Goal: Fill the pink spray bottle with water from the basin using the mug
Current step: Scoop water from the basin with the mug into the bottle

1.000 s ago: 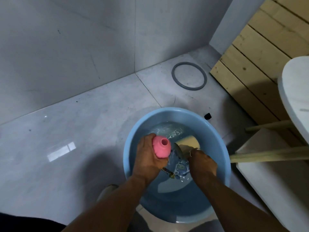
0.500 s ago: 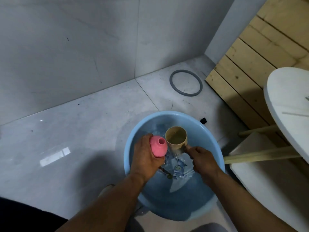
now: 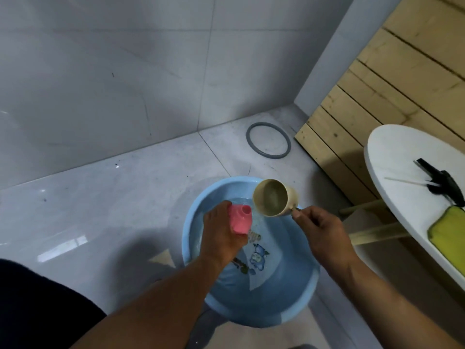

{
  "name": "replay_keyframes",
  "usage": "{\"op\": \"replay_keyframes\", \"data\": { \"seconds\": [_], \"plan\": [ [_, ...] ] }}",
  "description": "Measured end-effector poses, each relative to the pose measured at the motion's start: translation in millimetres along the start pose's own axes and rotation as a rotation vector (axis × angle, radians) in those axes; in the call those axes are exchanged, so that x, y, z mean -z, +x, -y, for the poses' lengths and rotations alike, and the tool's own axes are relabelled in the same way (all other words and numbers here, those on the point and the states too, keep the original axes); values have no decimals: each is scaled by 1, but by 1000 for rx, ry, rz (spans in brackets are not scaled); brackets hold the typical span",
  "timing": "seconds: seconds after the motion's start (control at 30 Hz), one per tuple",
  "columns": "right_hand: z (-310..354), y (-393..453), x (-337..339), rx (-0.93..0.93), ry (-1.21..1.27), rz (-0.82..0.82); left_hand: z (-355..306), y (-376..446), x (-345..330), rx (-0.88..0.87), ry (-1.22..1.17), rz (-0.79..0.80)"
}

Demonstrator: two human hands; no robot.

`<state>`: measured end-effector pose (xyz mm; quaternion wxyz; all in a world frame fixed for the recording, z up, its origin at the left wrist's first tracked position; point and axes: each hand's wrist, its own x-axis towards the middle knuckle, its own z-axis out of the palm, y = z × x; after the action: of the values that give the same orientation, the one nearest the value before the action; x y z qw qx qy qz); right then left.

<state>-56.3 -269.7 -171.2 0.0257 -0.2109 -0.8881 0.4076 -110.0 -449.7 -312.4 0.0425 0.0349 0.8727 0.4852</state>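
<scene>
- Left hand [image 3: 221, 238] wrapped round the bottle [image 3: 241, 219], holding it over the basin [image 3: 297, 316], open neck pointing up.
- Right hand [image 3: 319, 230] pinches the mug [image 3: 274, 197] handle; mug tipped on its side, mouth facing the camera and left.
- Key relation: mug lip sits just right of and above the neck, near but not over it (narrow opening, spill likely).
- Next, I'd judge: shift the lip left over the neck, then tilt.
</scene>
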Motion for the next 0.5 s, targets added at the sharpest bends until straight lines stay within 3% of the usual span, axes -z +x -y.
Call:
{"op": "replay_keyframes", "data": {
  "seconds": [0.5],
  "plan": [
    [14, -10, 11, 76, -121, -45, -13, -4, 4, -57, -30, 30]
  ]
}}
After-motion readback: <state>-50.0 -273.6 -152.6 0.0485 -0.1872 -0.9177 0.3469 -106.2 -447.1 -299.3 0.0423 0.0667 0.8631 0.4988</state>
